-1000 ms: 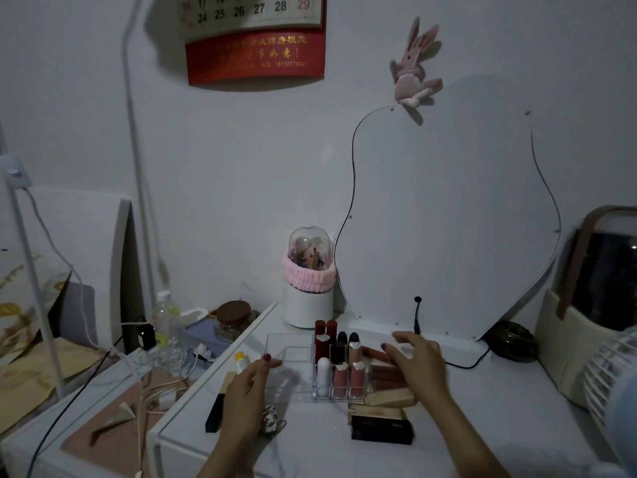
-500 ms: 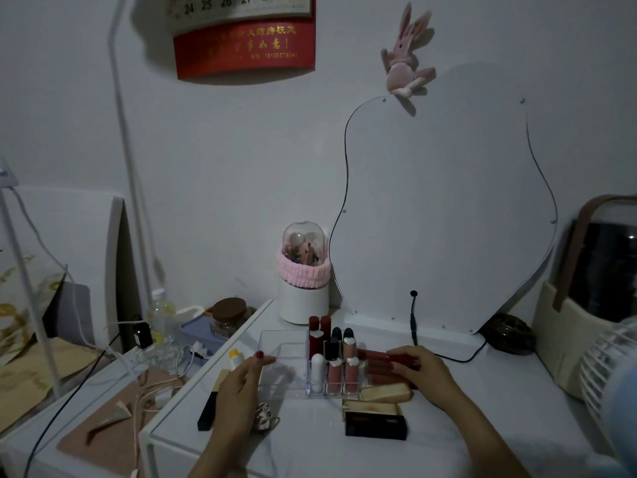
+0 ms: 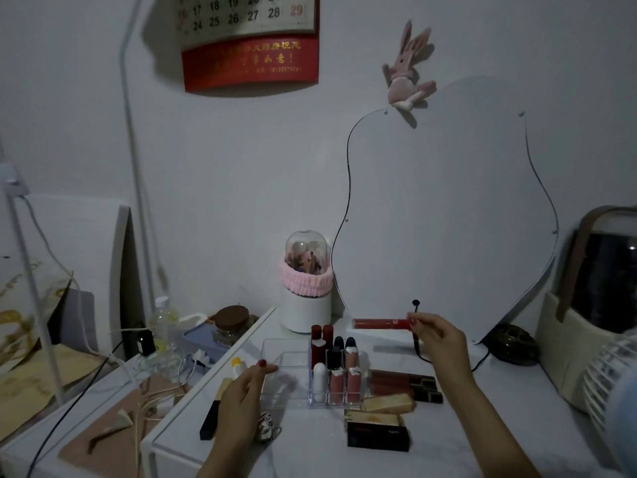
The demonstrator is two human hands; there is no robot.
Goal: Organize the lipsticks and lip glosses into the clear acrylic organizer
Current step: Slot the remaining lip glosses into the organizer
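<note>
Lipsticks [image 3: 336, 365] already stand in the right part of the organizer [image 3: 275, 353], about ten. Its left part is empty. The right hand [image 3: 439, 339] pinches a red lip gloss [image 3: 381, 323] above it; the left hand [image 3: 241, 398] rests half-curled on its left edge. Several tubes [image 3: 403, 382] and boxes [image 3: 377, 427] wait beside it.

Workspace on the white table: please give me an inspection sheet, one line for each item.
Surface: white table, dimly lit.
Job's things: clear acrylic organizer with tubes upright in its right compartments, left part empty; red lip gloss held level in the air; more tubes lying right of the organizer.
Clutter: boxes, black stick.
Grips: left hand rests at the organizer's left edge; right hand pinches the gloss by one end.
Cables: black cable by the mirror; wires on the left.
Surroundings: calendar, fan.
</note>
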